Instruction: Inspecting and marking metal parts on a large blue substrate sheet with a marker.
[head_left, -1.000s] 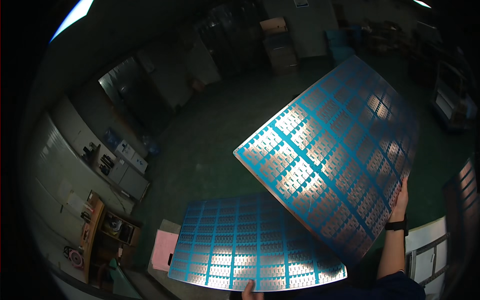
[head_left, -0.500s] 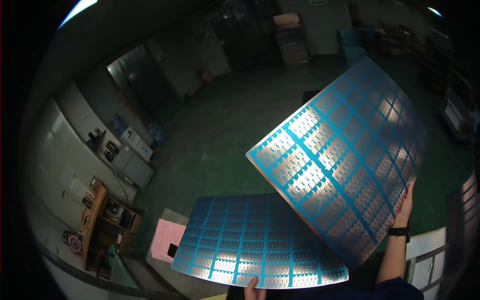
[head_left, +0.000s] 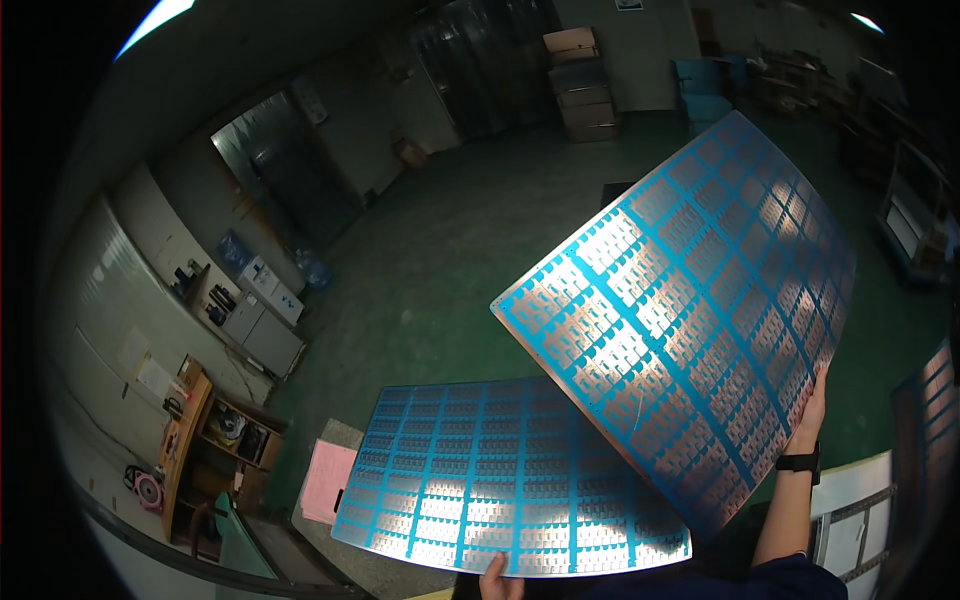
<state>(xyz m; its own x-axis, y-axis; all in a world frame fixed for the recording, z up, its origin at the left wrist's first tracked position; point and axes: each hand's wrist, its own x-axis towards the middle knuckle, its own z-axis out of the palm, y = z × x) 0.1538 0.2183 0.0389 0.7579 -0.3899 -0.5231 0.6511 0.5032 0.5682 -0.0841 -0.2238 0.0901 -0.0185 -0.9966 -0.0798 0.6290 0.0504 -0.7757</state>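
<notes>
Two large sheets with a blue grid and rows of copper-coloured cut patterns look like circuit board panels. My right hand (head_left: 813, 415), below a dark wristband, grips the right edge of the tilted panel (head_left: 690, 320), which is raised high. Its fingers are mostly hidden behind that panel. At the bottom, my left hand (head_left: 500, 580) pinches the near edge of the lower panel (head_left: 480, 470), thumb on top and fingers hidden beneath. The raised panel overlaps the lower panel's right part in view; whether they touch I cannot tell.
A pink sheet of paper (head_left: 328, 480) lies on a grey surface left of the lower panel. Another copper panel (head_left: 935, 400) stands at the right edge, near a white framed board (head_left: 850, 520). A wooden desk (head_left: 190, 440) is at left; stacked boxes (head_left: 585, 95) stand far back.
The lower panel and my left hand have shifted slightly left, and the panel's far edge has risen a little. My right hand and the raised panel have barely moved.
</notes>
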